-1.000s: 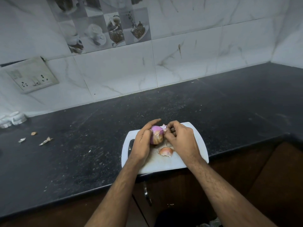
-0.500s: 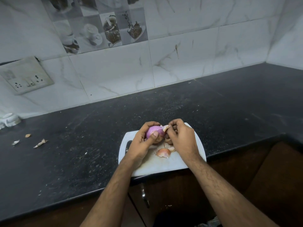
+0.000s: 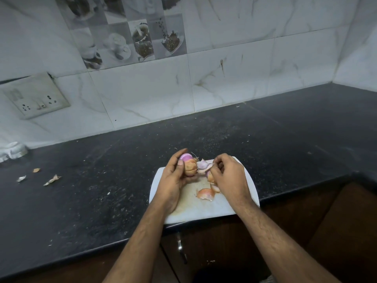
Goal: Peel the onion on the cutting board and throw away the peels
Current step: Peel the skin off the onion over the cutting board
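Two hands work above the white cutting board (image 3: 204, 211), which lies on the dark table (image 3: 102, 180) at its front edge. The left hand (image 3: 173, 180) has its grip clamped round the onion (image 3: 188, 165), fingers curled behind it and thumb across its front; the bulb is held just over the board's far left corner, purple flesh bared on top and tan skin still on the lower front. Half a second ago the hands met at the onion; now the right hand (image 3: 228, 176) has drawn away to the right, its fingertips pinched together on a strip of peel (image 3: 205, 165) that trails between hand and bulb. More purple shows at the onion's crown than before. One curled orange peel (image 3: 206, 194) lies on the board as it did earlier, with another scrap (image 3: 215, 187) just beside it, below the right hand. Left along the table, well apart from the board, three small skin scraps (image 3: 52, 179) remain where they were. A wall socket (image 3: 36, 96) sits on the marble tiles.
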